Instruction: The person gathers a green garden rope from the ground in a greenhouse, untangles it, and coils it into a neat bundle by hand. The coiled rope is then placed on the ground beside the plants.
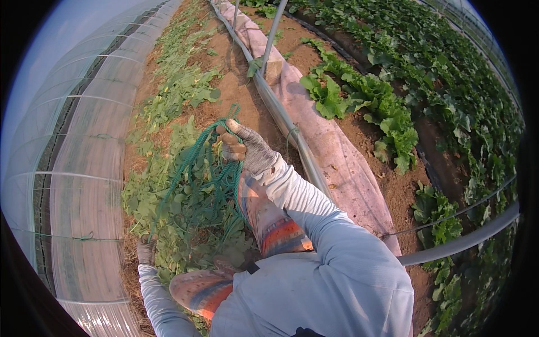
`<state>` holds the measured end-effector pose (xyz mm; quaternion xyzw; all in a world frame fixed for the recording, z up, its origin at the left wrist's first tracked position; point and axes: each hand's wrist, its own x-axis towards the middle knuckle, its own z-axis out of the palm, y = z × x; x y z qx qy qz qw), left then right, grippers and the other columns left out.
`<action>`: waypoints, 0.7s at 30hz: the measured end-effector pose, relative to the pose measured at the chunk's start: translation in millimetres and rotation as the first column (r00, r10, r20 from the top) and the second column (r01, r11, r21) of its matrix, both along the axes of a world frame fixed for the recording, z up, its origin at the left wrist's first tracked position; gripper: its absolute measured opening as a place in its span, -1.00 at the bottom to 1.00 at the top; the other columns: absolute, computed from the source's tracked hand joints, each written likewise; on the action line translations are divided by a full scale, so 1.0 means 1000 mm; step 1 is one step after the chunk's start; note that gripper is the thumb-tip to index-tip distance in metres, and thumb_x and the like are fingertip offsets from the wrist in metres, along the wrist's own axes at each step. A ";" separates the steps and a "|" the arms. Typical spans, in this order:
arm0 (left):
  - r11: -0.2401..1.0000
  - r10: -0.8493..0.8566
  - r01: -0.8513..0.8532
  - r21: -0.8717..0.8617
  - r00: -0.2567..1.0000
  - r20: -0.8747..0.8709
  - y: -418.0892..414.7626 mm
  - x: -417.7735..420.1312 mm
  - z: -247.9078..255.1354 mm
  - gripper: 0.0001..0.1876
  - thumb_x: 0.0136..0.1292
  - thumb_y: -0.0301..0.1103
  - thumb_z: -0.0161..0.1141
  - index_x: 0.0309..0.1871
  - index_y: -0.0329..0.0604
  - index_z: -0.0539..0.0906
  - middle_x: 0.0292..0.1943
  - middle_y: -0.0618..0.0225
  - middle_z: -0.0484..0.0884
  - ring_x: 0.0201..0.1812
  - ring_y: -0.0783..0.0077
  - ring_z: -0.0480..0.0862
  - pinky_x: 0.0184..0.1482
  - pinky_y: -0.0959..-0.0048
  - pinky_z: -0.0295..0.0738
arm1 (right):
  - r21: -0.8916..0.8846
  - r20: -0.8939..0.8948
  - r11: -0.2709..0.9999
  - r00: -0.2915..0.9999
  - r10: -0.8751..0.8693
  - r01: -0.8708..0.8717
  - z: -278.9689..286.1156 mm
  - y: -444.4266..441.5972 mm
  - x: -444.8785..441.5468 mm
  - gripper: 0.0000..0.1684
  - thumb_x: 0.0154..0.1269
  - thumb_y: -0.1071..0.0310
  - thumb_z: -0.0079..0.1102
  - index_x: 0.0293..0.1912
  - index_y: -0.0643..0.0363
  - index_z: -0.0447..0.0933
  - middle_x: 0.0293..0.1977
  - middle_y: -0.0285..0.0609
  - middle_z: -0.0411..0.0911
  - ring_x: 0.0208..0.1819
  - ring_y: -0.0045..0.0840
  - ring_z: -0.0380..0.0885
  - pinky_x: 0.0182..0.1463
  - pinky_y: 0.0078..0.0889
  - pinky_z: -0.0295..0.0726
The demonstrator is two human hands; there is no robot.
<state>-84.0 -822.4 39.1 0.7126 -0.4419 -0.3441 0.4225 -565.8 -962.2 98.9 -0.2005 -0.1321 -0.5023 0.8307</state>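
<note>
My right hand [246, 147], in a grey work glove with stained fingers, is closed around a looped bundle of green twisted rope [202, 145]. Several strands hang below the fist over leafy vines, and a small loop sticks up above the thumb. One strand runs down and left to my left hand [147, 250], also gloved, which grips it low by the edge of the greenery. The fingertips of that hand are partly hidden. Beneath the rope are my legs in patterned trousers [278, 227], bent at the knees.
A plastic-film greenhouse [88, 181] with cords across it stands at left. Leafy vines [177, 92] cover the strip beside it. To my right lie a rolled film edge [273, 99], pinkish fabric [311, 118], metal hoops [273, 36] and rows of leafy greens [391, 126]. A hoop [463, 242] curves close on my right.
</note>
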 end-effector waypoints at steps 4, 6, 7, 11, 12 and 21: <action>0.954 0.297 -0.297 -0.041 0.955 -0.006 0.085 0.180 -0.073 -0.78 0.10 -0.56 0.30 -0.19 -0.18 0.54 -0.51 0.40 0.57 -0.62 0.42 0.53 -0.63 0.42 0.50 | 0.059 0.187 0.979 0.961 -0.204 0.197 0.006 -0.053 -0.048 -0.66 0.48 0.17 -0.15 -0.09 0.29 0.37 -0.56 -0.42 0.26 -0.66 -0.75 0.18 -0.59 -0.64 0.28; 0.868 0.469 -0.464 0.178 0.883 0.019 0.056 0.172 -0.069 -0.74 0.12 -0.66 0.21 -0.13 -0.19 0.50 -0.32 0.31 0.57 -0.43 0.40 0.55 -0.37 0.44 0.62 | 0.093 0.114 0.936 0.930 -0.348 0.339 0.008 -0.068 -0.072 -0.70 0.46 0.16 -0.10 -0.14 0.22 0.40 -0.54 -0.41 0.29 -0.66 -0.74 0.18 -0.61 -0.63 0.30; 0.867 0.493 -0.486 0.106 0.869 -0.041 0.080 0.205 -0.057 -0.74 0.17 -0.66 0.17 -0.09 -0.20 0.47 -0.24 0.29 0.55 -0.37 0.42 0.54 -0.32 0.45 0.61 | 0.115 0.083 0.942 0.942 -0.324 0.314 0.017 -0.073 -0.050 -0.73 0.43 0.16 -0.04 -0.15 0.18 0.42 -0.54 -0.42 0.33 -0.67 -0.74 0.20 -0.61 -0.61 0.28; 0.989 -0.127 0.101 0.107 0.954 0.271 -0.005 0.031 -0.004 -0.78 0.27 -0.48 0.10 -0.03 -0.24 0.47 -0.27 0.28 0.54 -0.35 0.46 0.51 -0.32 0.45 0.51 | 0.087 -0.320 0.867 0.838 -0.442 0.490 0.018 -0.075 -0.050 -0.81 0.28 0.19 0.21 -0.19 0.04 0.48 -0.47 -0.42 0.46 -0.64 -0.75 0.30 -0.56 -0.62 0.31; 0.965 -0.260 0.228 0.130 0.898 0.355 -0.005 -0.028 0.038 -0.78 0.30 -0.42 0.09 -0.02 -0.25 0.47 -0.31 0.28 0.54 -0.36 0.47 0.50 -0.33 0.45 0.48 | 0.071 -0.408 0.914 0.848 -0.338 0.399 0.020 -0.072 -0.038 -0.79 0.26 0.22 0.24 -0.18 0.07 0.47 -0.44 -0.39 0.47 -0.60 -0.73 0.34 -0.54 -0.63 0.33; 0.773 -0.563 0.632 0.054 0.645 0.517 -0.039 -0.224 0.113 -0.70 0.22 -0.29 0.24 -0.10 -0.33 0.53 -0.43 0.36 0.56 -0.41 0.54 0.50 -0.37 0.47 0.42 | -0.347 -0.866 0.931 0.421 -0.271 -0.113 -0.005 0.034 0.102 -0.54 0.23 0.01 0.22 -0.18 0.27 0.58 -0.46 -0.21 0.57 -0.47 -0.62 0.52 -0.38 -0.53 0.51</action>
